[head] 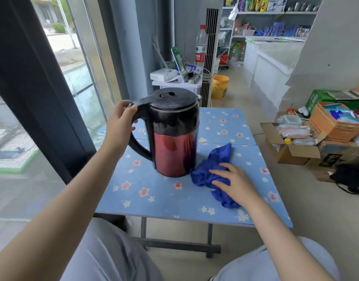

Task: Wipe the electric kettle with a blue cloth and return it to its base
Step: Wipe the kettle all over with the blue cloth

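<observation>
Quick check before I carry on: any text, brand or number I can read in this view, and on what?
None is legible.
Kettle: no marking visible.
Bottle red label: white characters, too blurred.
Green crate: white lettering, too blurred.
Shelf packages: print too small.

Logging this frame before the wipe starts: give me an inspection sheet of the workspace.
Surface: small folding table with a blue flowered top, seam across the middle.
Job's things: kettle, red body and black lid, upright on the table with the lid shut; no base seen under it or elsewhere. Blue cloth crumpled to the right of the kettle.
Clutter: nothing else seen on the table.
Grippers: left hand wrapped around the top of the kettle handle; right hand flat on the cloth, fingers spread.
Cables: nothing seen on the table.
Surroundings: window to the left, yellow bucket behind, cardboard box and orange basket on the floor to the right.
</observation>
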{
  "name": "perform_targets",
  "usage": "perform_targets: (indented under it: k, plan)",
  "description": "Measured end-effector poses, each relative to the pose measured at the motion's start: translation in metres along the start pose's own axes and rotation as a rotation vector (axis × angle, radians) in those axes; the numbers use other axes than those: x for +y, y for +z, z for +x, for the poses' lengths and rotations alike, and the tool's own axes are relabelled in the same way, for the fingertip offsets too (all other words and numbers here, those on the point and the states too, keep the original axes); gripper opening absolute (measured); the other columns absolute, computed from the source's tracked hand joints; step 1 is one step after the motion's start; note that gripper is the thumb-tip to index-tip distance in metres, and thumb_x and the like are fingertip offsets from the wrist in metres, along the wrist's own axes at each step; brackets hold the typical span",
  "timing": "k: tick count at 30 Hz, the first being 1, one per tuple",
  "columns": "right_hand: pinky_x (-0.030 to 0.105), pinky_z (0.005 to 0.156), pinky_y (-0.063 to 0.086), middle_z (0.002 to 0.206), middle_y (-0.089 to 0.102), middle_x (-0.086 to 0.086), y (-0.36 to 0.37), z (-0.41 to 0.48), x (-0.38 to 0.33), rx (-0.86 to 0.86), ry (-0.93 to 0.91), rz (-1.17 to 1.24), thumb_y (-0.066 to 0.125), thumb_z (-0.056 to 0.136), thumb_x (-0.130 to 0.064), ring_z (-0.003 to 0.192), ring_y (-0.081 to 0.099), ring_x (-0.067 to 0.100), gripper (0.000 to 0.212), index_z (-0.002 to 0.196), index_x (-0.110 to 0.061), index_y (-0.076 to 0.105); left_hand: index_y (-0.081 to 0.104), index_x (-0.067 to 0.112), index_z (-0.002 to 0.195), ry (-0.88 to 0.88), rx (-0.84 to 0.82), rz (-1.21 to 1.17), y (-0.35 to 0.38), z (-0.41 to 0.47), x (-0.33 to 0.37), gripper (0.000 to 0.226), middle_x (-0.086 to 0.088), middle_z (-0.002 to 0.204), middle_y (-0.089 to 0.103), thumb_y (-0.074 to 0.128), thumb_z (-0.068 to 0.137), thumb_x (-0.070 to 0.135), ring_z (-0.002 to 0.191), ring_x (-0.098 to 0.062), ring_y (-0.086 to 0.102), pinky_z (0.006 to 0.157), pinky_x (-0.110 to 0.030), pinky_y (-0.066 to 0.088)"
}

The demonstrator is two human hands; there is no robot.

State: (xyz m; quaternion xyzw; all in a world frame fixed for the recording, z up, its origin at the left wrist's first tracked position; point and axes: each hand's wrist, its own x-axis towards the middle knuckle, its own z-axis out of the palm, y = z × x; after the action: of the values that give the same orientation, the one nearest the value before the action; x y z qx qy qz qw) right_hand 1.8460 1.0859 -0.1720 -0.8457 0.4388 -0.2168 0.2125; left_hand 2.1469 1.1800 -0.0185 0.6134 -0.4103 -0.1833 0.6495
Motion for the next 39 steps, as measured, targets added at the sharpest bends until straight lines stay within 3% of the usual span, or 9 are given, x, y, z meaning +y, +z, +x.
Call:
perform_targets:
  k: [4,9,13,16,19,22,26,32,39]
  plan:
    - [0.013,0.080,0.045,0.108,0.069,0.000,-0.011,0.016,-0.016,0.219,0.216,0.530,0.066,0.089,-0.014,0.106,0.064,0.020,0.018,0.093,-0.031,0.071,0.064,0.034,0.090,0.024,-0.017,0.055,-0.002,0.016,0.003,0.018,0.004,0.081,0.066,0.048,0.083,0.037,0.064,-0.013,0.058,0.072,-0.038,0.050]
    - [0.026,0.098,0.049,0.113,0.069,-0.014,-0.029,0.032,-0.077,0.567,0.211,0.918,0.068,0.087,-0.017,0.106,0.062,-0.001,0.024,0.105,-0.032,0.068,0.067,0.028,0.097,0.064,-0.186,0.029,-0.003,0.008,-0.005,0.017,0.000,0.059,0.064,0.059,0.088,0.039,0.052,-0.017,0.057,0.061,-0.032,0.052]
    - [0.022,0.103,0.043,0.124,0.060,-0.018,-0.034,0.037,-0.129,0.674,-0.069,0.839,0.073,0.084,-0.017,0.118,0.054,-0.004,0.045,0.125,-0.026,0.057,0.062,0.024,0.094,0.096,-0.305,-0.066,0.007,-0.007,-0.004,0.016,-0.005,0.057,0.062,0.062,0.089,0.040,0.048,-0.021,0.057,0.054,-0.029,0.052]
    - [0.029,0.103,0.044,0.120,0.064,-0.008,-0.034,0.045,-0.144,0.737,-0.247,0.719,0.075,0.082,-0.019,0.119,0.058,0.006,0.044,0.124,-0.019,0.061,0.058,0.017,0.091,0.077,-0.246,-0.113,0.011,-0.010,-0.008,0.035,-0.004,0.053,0.057,0.062,0.081,0.050,0.046,-0.021,0.053,0.050,-0.028,0.048]
    - [0.021,0.099,0.040,0.106,0.061,-0.009,-0.035,0.055,-0.152,0.778,-0.399,0.529,0.075,0.081,-0.026,0.106,0.056,0.008,0.041,0.119,-0.015,0.066,0.054,0.017,0.086,0.065,-0.204,-0.156,0.013,-0.011,-0.012,0.034,-0.003,0.052,0.052,0.061,0.080,0.050,0.043,-0.020,0.050,0.046,-0.028,0.044]
    - [0.033,0.107,0.033,0.124,0.057,0.000,-0.035,0.071,-0.156,0.798,-0.535,0.210,0.064,0.087,-0.044,0.116,0.045,0.021,0.038,0.115,-0.019,0.070,0.052,0.024,0.076,0.053,-0.190,-0.219,0.014,-0.013,-0.013,0.021,0.000,0.055,0.050,0.061,0.087,0.040,0.045,-0.019,0.047,0.045,-0.029,0.042]
    - [0.033,0.109,0.028,0.126,0.053,0.016,-0.035,0.083,-0.159,0.720,-0.572,0.113,0.051,0.095,-0.045,0.118,0.042,0.028,0.039,0.118,-0.019,0.070,0.049,0.022,0.077,0.045,-0.192,-0.252,0.006,-0.017,-0.014,0.020,0.002,0.055,0.047,0.059,0.088,0.036,0.045,-0.020,0.045,0.044,-0.028,0.041]
    - [0.023,0.100,0.028,0.113,0.044,0.010,0.002,0.071,-0.156,0.895,-0.551,0.043,0.062,0.091,-0.035,0.102,0.041,0.026,0.025,0.110,-0.019,0.068,0.045,0.020,0.076,0.027,-0.192,-0.271,0.005,-0.017,-0.012,0.022,0.003,0.050,0.047,0.058,0.088,0.034,0.042,-0.020,0.043,0.044,-0.028,0.037]
    - [0.039,0.084,0.045,0.110,0.036,0.006,0.073,0.040,-0.106,0.678,-0.574,-0.122,0.058,0.094,-0.036,0.095,0.042,0.026,0.025,0.113,-0.020,0.055,0.037,0.021,0.075,0.009,-0.220,-0.296,0.006,-0.016,-0.010,0.026,-0.002,0.051,0.040,0.057,0.088,0.032,0.041,-0.022,0.039,0.041,-0.026,0.034]
